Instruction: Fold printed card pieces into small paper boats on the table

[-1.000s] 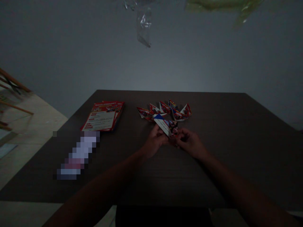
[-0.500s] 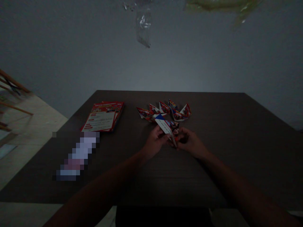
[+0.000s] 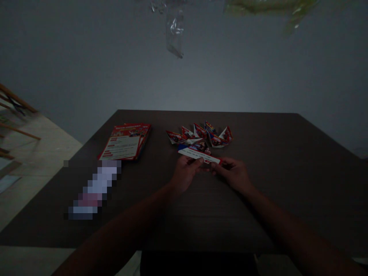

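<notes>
Both hands are holding one folded paper, with the fingers closing on it. The left hand (image 3: 184,174) is pinching its near edge, with the thumb lying on the white strip. The right hand (image 3: 234,174) is pinching its right end. The folded paper (image 3: 192,151) is sitting between the person and some small pointy folded papers (image 3: 217,142), which are resting on the dark tabletop (image 3: 273,161). A pile of red and white sheets (image 3: 123,143) is lying over to the left.
</notes>
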A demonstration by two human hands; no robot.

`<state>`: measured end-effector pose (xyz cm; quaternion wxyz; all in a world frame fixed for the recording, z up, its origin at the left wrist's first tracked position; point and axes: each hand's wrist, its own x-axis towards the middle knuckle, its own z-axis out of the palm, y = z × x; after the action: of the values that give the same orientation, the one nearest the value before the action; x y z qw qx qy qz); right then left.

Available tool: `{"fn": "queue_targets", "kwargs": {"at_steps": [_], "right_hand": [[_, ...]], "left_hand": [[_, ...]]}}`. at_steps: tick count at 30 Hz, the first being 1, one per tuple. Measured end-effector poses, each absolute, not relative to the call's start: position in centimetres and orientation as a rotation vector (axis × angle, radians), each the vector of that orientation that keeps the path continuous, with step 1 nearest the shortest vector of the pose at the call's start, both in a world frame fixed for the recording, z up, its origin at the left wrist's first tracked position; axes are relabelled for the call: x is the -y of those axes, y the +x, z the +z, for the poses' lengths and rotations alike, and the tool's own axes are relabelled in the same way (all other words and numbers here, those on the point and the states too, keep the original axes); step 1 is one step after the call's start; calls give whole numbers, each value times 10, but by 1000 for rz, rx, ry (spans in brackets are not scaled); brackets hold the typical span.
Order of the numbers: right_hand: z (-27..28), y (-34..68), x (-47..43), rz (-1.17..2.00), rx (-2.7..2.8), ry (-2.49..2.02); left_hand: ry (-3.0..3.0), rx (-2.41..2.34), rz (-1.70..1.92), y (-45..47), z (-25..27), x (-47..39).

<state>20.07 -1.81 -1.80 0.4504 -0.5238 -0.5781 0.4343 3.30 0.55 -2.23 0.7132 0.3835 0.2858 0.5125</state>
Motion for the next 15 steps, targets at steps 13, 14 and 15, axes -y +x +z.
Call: {"fn": "queue_targets", "kwargs": {"at_steps": [13,14,15], "right_hand": [[-23,208,16,1210,1243,-1146],[-23,208,16,1192,1279,-1156],[-22,207,16,1169,1318,-1166]], "left_hand": [[929,-657,1114,31,-21,-6],[948,-669,1105,31,-22,-6],[974,-678,1094,32,-22,-5]]}}
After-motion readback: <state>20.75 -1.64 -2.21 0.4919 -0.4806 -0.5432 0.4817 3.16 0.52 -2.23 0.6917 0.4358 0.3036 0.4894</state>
